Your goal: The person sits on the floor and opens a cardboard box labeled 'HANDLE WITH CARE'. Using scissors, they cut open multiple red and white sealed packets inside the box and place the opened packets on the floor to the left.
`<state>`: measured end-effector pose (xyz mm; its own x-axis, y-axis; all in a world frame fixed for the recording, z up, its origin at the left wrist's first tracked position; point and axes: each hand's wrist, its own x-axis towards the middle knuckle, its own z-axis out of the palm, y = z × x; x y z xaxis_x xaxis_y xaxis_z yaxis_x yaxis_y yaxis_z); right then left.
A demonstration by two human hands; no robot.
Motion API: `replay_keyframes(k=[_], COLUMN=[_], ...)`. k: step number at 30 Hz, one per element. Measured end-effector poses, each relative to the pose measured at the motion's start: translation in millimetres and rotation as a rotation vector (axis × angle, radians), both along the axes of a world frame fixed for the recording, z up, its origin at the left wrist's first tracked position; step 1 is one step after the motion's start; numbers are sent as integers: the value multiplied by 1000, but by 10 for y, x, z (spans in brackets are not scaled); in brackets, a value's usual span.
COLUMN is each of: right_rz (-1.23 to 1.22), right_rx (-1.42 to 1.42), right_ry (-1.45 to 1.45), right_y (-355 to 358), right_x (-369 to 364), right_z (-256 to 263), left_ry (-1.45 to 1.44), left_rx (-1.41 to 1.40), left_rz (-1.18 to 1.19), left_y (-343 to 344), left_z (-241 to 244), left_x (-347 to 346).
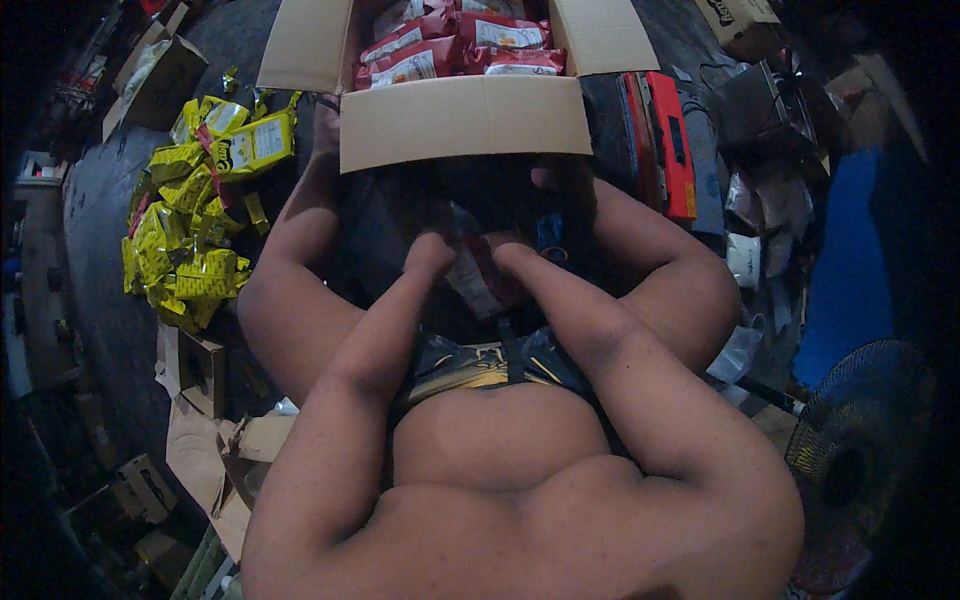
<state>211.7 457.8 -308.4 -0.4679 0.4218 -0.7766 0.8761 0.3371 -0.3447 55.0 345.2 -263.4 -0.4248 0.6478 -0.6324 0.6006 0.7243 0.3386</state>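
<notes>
In deep shadow between the bent legs, my left hand (433, 246) and my right hand (501, 244) are close together. A red and white packet (476, 281) lies between and just below them. Darkness hides the fingers of both hands, so their grip on the packet cannot be made out. Beyond the hands stands an open cardboard box (465, 124), its flaps spread outward. Several red packets (502, 34) with white printed panels are piled inside it.
Yellow packets (214, 274), some tied with red strips, are heaped at left. A red case (673, 146) stands right of the box. Torn cardboard (191, 450) lies lower left; a fan (847, 450) stands lower right, near a blue sheet (847, 270).
</notes>
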Motion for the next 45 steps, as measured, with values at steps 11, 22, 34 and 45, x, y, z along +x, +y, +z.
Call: replay_keyframes(k=[11,22,34,45], right_rz=[-218,-342,-400,224], right_rx=[89,-83,-42,52], right_ry=[206,170,168,41], right_y=[17,170,112,269], right_x=[141,251,66,367], right_z=[-307,-78,-406,-366], left_ry=[-128,116,-48,-86], left_rx=[138,-127,-139,-39], left_rz=[-281,105,144,191], left_y=[-129,-259,-246,-112], left_z=[-39,-1202,-809,-657], left_x=[139,24,321,284])
